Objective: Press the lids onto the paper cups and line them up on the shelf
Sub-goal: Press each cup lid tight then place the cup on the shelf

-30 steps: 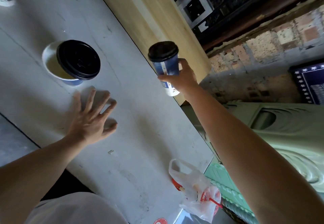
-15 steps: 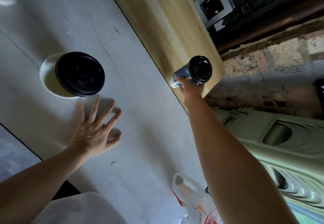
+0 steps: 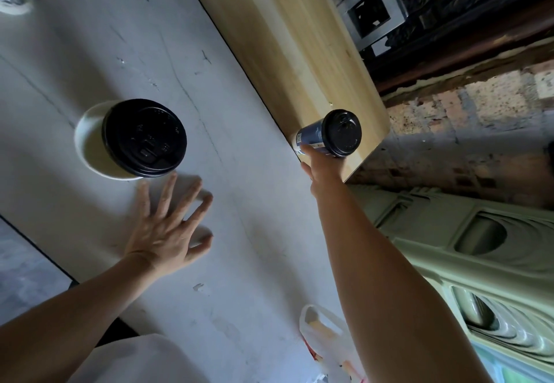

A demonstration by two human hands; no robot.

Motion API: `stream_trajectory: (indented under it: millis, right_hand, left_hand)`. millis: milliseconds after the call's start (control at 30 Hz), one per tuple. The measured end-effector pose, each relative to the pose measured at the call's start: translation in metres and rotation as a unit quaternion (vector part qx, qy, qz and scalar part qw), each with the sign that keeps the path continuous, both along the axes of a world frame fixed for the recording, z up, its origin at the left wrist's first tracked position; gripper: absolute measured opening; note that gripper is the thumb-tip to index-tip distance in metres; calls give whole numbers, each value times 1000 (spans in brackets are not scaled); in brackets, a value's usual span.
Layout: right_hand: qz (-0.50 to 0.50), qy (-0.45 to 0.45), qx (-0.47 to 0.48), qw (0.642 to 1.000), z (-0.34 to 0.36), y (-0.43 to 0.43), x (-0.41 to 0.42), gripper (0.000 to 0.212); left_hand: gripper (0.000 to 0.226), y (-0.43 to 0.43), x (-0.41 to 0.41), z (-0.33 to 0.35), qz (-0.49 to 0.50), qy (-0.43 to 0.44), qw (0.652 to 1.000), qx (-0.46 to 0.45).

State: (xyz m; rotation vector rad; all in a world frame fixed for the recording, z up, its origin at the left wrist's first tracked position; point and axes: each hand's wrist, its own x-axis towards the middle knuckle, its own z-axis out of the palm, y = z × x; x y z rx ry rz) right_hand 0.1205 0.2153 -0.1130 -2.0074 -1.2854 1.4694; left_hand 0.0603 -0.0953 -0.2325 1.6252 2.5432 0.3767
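Over the wooden shelf (image 3: 299, 37) end, right hand (image 3: 323, 169) fingers curl round a lidded paper cup (image 3: 311, 138): probably light, crushable, best held mid-wall; left hand (image 3: 163, 232) spread flat, well apart.

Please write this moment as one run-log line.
right hand: grips lidded cup at shelf | left hand: open on table | other cup: lid askew

Grey table (image 3: 254, 232): cup (image 3: 90, 142) with black lid (image 3: 145, 138) askew, plastic bag (image 3: 323, 343), left hand (image 3: 165, 232) flat. Wooden shelf (image 3: 284, 37) alongside.
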Motion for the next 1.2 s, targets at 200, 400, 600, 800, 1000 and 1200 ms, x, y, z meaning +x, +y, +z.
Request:
stream_trajectory:
  millis: [200, 400, 600, 800, 1000, 1200]
  right_hand:
    - [20, -40, -72, 996, 10, -10, 6, 78]
    - [89, -111, -140, 980, 34, -46, 22, 76]
    - [212, -139, -144, 957, 57, -115, 42, 60]
    - [295, -120, -169, 933, 76, -173, 66, 46]
    - [356, -93, -155, 917, 93, -204, 75, 30]
    - [405, -102, -142, 897, 91, -218, 67, 26]
  left_hand:
    - [88, 2, 1, 7, -4, -16, 1000, -24]
    - [87, 4, 0, 28, -16, -33, 992, -125]
    - [78, 0, -16, 52, -61, -76, 978, -186]
    - [61, -18, -38, 95, -95, -116, 943, -298]
    - [45, -61, -50, 131, -76, -143, 919, -358]
    - [29, -91, -80, 160, 27, -222, 917, -331]
